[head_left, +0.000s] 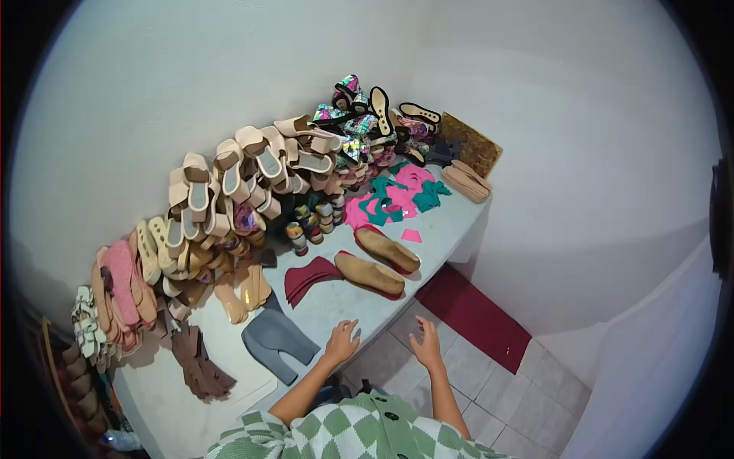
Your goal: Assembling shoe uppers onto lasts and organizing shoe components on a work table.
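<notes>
Tan soles: two flat tan soles (369, 274) and (387, 249) lie side by side on the worktop (451, 222), just beyond the hands, each seeming to rest on a dark red piece that shows at its edge.
Left hand: the left hand (341, 342) rests at the near edge of the worktop, fingers spread, holding nothing.
Right hand: the right hand (426, 344) hovers off the edge over the floor, fingers loosely spread, empty.
Cut pieces: a fan of dark red cut pieces (307, 278) sits just left of the soles, a grey shaped piece (277, 343) nearer the left hand, brown pieces (200, 364) further left (sorted by colour, it looks, so each kind stays to hand).
Far stock: pink and green cut-outs (397, 197) lie beyond the soles; beige sandals (229, 180) and shiny multicoloured ones (348, 115) are heaped against the wall, probably to keep the front free.
Surface: pale, light grey, long and narrow, set along the wall.
Room: plain white walls (573, 153), pale floor tiles (497, 398), a dark red mat (474, 314) on the floor beside the worktop.
</notes>
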`<action>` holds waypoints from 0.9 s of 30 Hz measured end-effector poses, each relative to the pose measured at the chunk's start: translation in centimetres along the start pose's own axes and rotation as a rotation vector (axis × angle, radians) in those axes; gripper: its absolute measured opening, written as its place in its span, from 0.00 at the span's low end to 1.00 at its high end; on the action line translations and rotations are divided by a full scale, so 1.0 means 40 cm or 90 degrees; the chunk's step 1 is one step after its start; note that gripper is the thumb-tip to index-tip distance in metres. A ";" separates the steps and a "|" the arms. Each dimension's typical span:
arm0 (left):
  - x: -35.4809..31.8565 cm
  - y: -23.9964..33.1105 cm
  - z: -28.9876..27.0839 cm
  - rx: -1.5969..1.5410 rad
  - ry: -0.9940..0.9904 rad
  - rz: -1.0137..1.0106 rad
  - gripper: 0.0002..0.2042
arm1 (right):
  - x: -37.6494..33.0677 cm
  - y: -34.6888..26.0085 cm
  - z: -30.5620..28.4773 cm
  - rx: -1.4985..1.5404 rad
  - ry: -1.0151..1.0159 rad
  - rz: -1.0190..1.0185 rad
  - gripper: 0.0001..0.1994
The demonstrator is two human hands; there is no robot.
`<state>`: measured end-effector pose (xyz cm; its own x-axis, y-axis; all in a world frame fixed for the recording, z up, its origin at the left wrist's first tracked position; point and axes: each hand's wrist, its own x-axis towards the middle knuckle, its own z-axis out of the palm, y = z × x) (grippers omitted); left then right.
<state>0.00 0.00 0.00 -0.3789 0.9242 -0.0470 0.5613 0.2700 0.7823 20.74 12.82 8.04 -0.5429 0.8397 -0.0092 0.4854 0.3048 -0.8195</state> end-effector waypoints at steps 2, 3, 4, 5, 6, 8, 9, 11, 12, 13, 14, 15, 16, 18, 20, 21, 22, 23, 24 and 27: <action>0.037 0.036 -0.017 0.011 0.062 0.031 0.27 | 0.062 -0.008 -0.008 -0.036 0.059 -0.112 0.25; 0.079 0.040 -0.053 0.022 0.057 0.029 0.27 | 0.119 -0.025 0.007 -0.025 0.060 -0.107 0.25; 0.129 0.046 -0.088 0.021 0.083 0.049 0.26 | 0.185 -0.042 0.019 -0.040 0.093 -0.140 0.25; 0.163 0.064 -0.077 0.007 0.114 0.059 0.26 | 0.238 -0.032 0.003 -0.066 0.111 -0.174 0.25; 0.205 0.085 -0.059 0.004 0.115 0.048 0.26 | 0.294 -0.018 -0.021 -0.064 0.115 -0.177 0.26; 0.281 0.094 -0.057 0.038 0.180 0.085 0.25 | 0.393 -0.006 -0.017 -0.070 0.107 -0.167 0.26; 0.314 0.101 -0.066 0.041 0.183 0.074 0.25 | 0.441 -0.001 -0.016 -0.080 0.104 -0.162 0.26; 0.369 0.119 -0.079 0.033 0.219 0.042 0.24 | 0.518 0.006 0.000 -0.121 0.096 -0.152 0.26; 0.393 0.112 -0.079 0.039 0.247 0.021 0.23 | 0.565 0.006 0.008 -0.153 0.058 -0.153 0.26; 0.415 0.106 -0.078 0.042 0.260 0.011 0.23 | 0.609 0.007 0.014 -0.186 0.020 -0.154 0.27; 0.436 0.100 -0.076 0.062 0.275 -0.009 0.23 | 0.649 0.009 0.016 -0.252 -0.034 -0.159 0.31; 0.456 0.100 -0.076 0.082 0.288 -0.029 0.22 | 0.682 0.013 0.022 -0.250 -0.044 -0.170 0.31; 0.476 0.105 -0.074 0.075 0.298 -0.030 0.21 | 0.712 0.022 0.030 -0.258 -0.135 -0.130 0.32; 0.514 0.103 -0.062 0.064 0.314 -0.058 0.21 | 0.766 0.050 0.043 -0.223 -0.250 -0.109 0.37; 0.553 0.098 -0.048 0.051 0.326 -0.086 0.21 | 0.798 0.084 0.049 -0.208 -0.261 -0.131 0.37; 0.572 0.103 -0.041 -0.001 0.358 -0.090 0.21 | 0.807 0.095 0.046 -0.193 -0.264 -0.142 0.36; 0.589 0.107 -0.033 -0.054 0.388 -0.093 0.21 | 0.819 0.106 0.041 -0.179 -0.267 -0.150 0.37; 0.605 0.110 -0.027 -0.055 0.389 -0.100 0.21 | 0.837 0.118 0.035 -0.179 -0.275 -0.150 0.37; 0.616 0.122 -0.022 -0.029 0.412 -0.102 0.22 | 0.851 0.117 0.020 -0.144 -0.323 -0.126 0.37; 0.652 0.121 0.001 0.002 0.416 -0.135 0.24 | 0.876 0.124 -0.006 -0.083 -0.387 -0.091 0.37</action>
<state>-7.15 25.43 2.52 -0.8463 0.4993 0.1855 0.4277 0.4293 0.7955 4.29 43.89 3.78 -0.8815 0.3942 -0.2599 0.4384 0.4787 -0.7607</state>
